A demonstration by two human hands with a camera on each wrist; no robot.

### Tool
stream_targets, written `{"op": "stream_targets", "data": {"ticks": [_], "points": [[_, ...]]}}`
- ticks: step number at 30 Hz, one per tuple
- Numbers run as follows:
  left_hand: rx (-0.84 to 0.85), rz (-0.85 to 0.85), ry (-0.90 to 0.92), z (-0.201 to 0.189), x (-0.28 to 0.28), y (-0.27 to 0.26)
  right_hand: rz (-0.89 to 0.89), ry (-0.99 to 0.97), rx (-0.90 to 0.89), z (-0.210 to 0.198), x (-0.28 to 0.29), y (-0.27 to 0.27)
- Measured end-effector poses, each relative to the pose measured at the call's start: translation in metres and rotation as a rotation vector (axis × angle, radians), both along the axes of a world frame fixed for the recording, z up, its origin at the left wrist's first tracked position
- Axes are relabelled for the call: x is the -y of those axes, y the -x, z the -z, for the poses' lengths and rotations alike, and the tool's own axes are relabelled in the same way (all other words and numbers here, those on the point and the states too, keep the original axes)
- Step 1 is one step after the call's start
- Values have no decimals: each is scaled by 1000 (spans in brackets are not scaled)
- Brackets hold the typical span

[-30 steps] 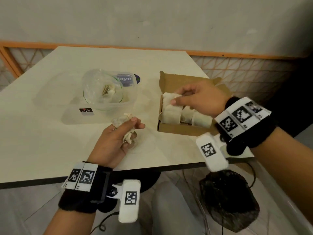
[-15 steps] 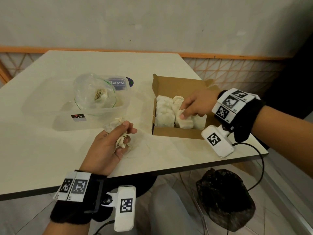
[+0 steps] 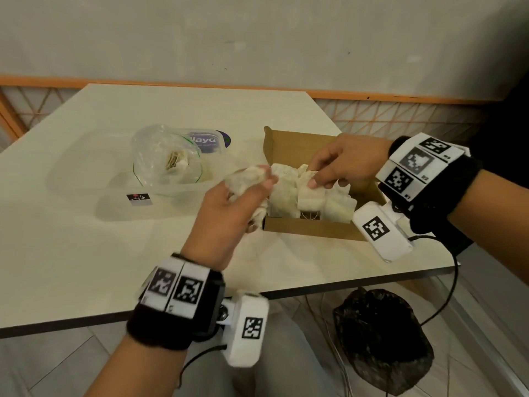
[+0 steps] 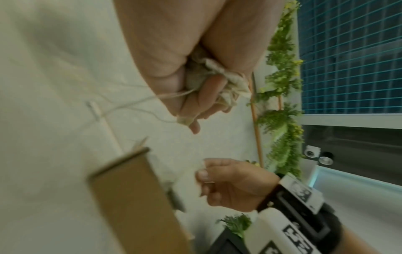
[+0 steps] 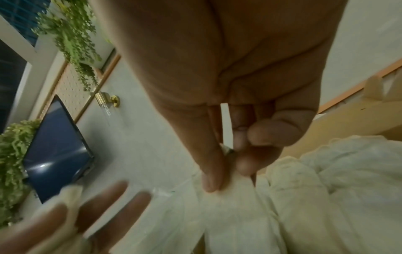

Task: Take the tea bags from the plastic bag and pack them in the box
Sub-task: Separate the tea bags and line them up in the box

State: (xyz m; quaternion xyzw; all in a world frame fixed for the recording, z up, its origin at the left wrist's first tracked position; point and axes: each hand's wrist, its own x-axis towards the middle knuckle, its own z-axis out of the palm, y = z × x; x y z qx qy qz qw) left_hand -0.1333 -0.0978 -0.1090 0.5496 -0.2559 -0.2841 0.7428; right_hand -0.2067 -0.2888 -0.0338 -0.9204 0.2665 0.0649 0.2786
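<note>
Tea bags (image 3: 246, 180) bunched in left hand (image 3: 229, 213); right hand (image 3: 340, 164) pinching packed bag (image 3: 307, 193) in box (image 3: 289, 144). Judged light, soft, crushable, easily torn; best pinched by top edge.

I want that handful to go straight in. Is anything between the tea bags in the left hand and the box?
Partly. The left hand grips crumpled tea bags at the box near-left corner. The right hand hangs over the packed bags, pinching one; the near-left slots look filled.
</note>
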Motion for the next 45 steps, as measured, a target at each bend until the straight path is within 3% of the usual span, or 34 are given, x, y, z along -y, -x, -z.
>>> {"op": "stream_targets", "data": {"ticks": [6, 11, 17, 21, 30, 35, 38, 40, 45], "points": [[86, 211, -207, -9, 47, 17, 87, -139, 196, -17, 10, 5], [70, 316, -310, 3, 49, 26, 145, -95, 261, -32, 27, 14], [-115, 109, -175, 1, 23, 8, 69, -143, 18, -9, 24, 16], [-228, 96, -69, 4, 0, -4, 63, -222, -72, 19, 16, 8], [-253, 139, -46, 14, -22, -7, 172, -189, -4, 42, 22, -9], [-453, 99, 16, 20, -22, -16, 152, -114, -19, 35, 18, -8], [-630, 64, 73, 26, -24, -22, 159, 63, 100, 25, 14, 3], [-715, 54, 115, 34, -27, -25, 158, 80, 127, 24, 8, 15], [-761, 46, 146, 42, -30, -27, 281, 145, 45, 41, 12, 48]]}}
